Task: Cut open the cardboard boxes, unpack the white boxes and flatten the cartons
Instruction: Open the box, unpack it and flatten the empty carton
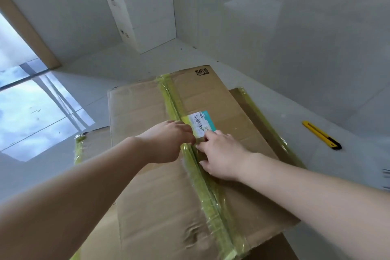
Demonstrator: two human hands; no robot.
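A brown cardboard carton (147, 175) stands on the floor in front of me, its top flaps joined by a yellow-green tape seam (202, 179) running front to back. A white and teal shipping label (200, 124) sits across the seam. My left hand (166, 141) rests on the left flap with its fingers curled at the seam beside the label. My right hand (221, 154) lies on the right flap, fingertips pressing at the seam just below the label. Whether either hand pinches the tape is hidden. A white box (143, 12) stands in the far corner.
A yellow and black utility knife (321, 138) lies on the floor to the right of the carton. Flattened cardboard (253, 107) with taped edges lies under the carton. White walls close the corner behind; a bright window reflection (38, 112) covers the glossy floor at left.
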